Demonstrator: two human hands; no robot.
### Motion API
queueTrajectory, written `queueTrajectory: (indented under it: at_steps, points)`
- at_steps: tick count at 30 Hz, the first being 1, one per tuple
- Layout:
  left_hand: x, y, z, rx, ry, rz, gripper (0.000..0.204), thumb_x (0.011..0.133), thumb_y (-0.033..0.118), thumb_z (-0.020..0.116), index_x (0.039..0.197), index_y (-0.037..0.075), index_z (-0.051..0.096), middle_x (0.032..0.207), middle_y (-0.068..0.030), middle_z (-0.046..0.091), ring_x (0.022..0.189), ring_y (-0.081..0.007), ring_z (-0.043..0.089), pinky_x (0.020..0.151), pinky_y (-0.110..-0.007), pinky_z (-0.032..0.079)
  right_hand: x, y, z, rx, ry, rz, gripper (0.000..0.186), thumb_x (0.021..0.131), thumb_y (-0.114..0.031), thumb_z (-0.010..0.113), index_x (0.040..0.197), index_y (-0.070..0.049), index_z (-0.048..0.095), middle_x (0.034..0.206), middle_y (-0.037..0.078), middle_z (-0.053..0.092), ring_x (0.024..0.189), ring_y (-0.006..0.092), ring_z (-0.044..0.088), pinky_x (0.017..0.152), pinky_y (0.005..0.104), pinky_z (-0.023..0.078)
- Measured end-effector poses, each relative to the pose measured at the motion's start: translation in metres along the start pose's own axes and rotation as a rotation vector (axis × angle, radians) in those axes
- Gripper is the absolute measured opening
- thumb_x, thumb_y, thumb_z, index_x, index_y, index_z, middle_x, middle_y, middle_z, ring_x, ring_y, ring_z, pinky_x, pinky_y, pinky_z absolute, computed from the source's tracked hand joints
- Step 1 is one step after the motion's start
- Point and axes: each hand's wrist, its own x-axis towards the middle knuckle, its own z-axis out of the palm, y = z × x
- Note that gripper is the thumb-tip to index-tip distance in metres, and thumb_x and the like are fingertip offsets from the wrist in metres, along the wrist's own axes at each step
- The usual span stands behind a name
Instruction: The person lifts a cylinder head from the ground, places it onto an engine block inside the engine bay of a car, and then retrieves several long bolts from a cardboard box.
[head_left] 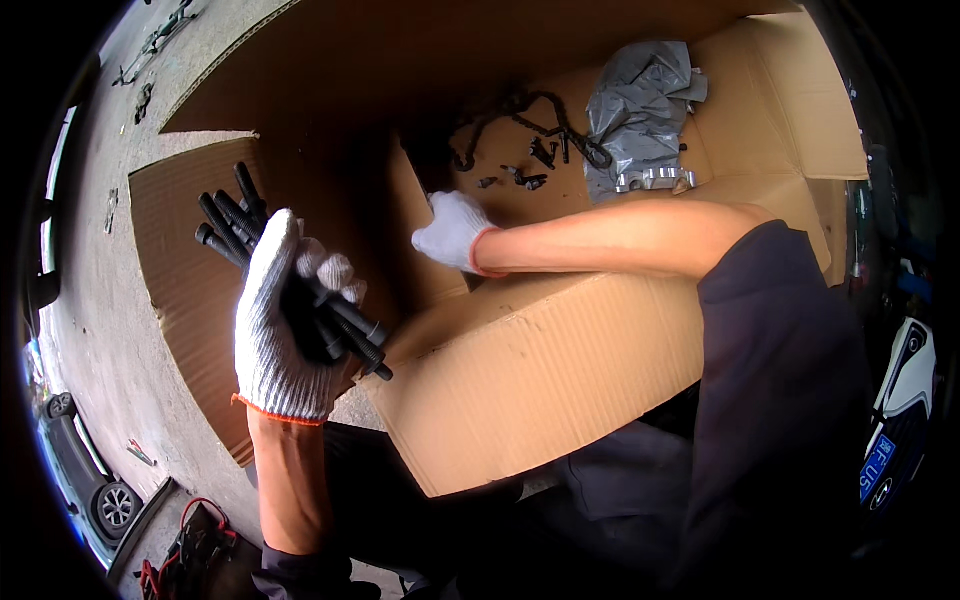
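The left fingers enclose a bundle of black bolts, presumably to keep them together, ends protruding either side; whether the right fingers, within the carton, grip anything cannot be determined.

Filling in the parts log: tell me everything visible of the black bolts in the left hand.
The black bolts are long, slim and metallic-looking, bunched roughly parallel. At least four thicker, cylindrical ends stick out at upper left; more ends jut out at lower right, with threading visible there. The bundle slants across the gloved left hand, fingers closed around its middle, which hides the exact count. It appears in front of the cardboard box's left side; I can't tell whether they touch.
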Motion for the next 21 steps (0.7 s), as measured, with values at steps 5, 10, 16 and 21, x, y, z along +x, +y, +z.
queueTrajectory:
  at_steps: [5,10,16,21]
  points:
    - [0.012,0.005,-0.004,0.15,0.022,0.003,0.017,0.099,0.023,0.068,0.106,0.011,0.059,0.078,0.0007,0.056,0.071,-0.013,0.059,0.062,-0.03,0.053,-0.029,-0.015,0.013,-0.028,0.01,-0.095,0.065,0.082,-0.02,0.062,0.14,0.007,0.051,0.133,0.027,0.053,0.12,0.0416,0.056,0.103,0.0431,0.048]
    - [0.008,-0.033,0.058,0.193,0.22,0.058,0.015,0.099,0.022,0.067,0.106,0.011,0.059,0.077,0.0011,0.056,0.071,-0.013,0.06,0.062,-0.03,0.054,-0.055,0.02,-0.032,0.159,-0.062,-0.225,0.062,0.082,-0.01,0.06,0.142,0.005,0.05,0.119,0.021,0.057,0.105,0.0366,0.06,0.091,0.0417,0.052]
    - [0.033,-0.02,0.047,0.18,0.161,0.027,0.013,0.101,0.02,0.064,0.107,0.01,0.06,0.078,0.0007,0.058,0.072,-0.014,0.061,0.06,-0.032,0.055,-0.052,0.02,-0.012,0.411,-0.284,-0.526,0.051,0.08,0.005,0.054,0.13,-0.002,0.063,0.127,0.021,0.059,0.112,0.0349,0.06,0.096,0.0368,0.051]
    - [0.037,-0.019,0.052,0.148,0.104,0.042,0.017,0.105,0.021,0.058,0.105,0.005,0.061,0.081,-0.0015,0.063,0.074,-0.0158,0.066,0.068,-0.032,0.061,-0.05,0.021,-0.031,0.362,-0.589,-0.591,0.058,0.077,0.013,0.043,0.127,-0.003,0.069,0.159,0.022,0.037,0.143,0.0349,0.043,0.119,0.0328,0.036]
